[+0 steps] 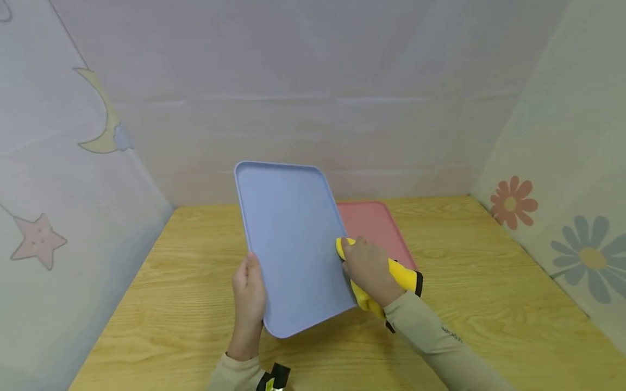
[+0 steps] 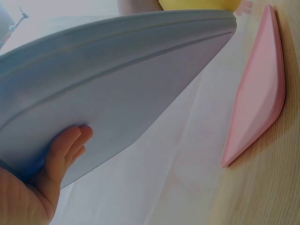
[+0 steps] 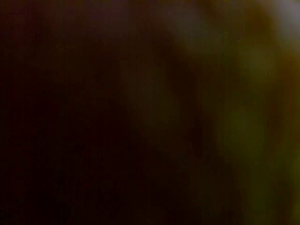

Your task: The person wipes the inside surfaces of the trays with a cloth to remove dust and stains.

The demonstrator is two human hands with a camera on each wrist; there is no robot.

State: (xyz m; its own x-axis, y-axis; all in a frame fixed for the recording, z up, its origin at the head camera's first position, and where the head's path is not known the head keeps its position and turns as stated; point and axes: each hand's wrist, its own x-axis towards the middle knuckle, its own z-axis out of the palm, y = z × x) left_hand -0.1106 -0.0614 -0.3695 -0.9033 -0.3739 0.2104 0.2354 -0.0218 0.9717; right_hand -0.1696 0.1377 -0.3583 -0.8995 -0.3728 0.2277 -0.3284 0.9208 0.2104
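A light blue rectangular tray [image 1: 293, 239] is held tilted above the table, its inner face toward me in the head view. My left hand [image 1: 249, 296] grips its left edge, thumb in front; the left wrist view shows the fingers [image 2: 70, 145] against the underside. My right hand [image 1: 369, 269] holds a bunched yellow cloth [image 1: 405, 276] with black trim at the tray's right edge. Part of the cloth hangs below that hand. Whether it presses on the tray's face or wraps the rim, I cannot tell. The right wrist view is dark and blurred.
Behind the blue tray, a pink tray [image 1: 374, 228] lies on the wooden table [image 1: 195, 282], partly covered in the head view. Pale fabric walls [image 1: 303, 130] stand at the back and both sides, printed with a moon, a star and flowers.
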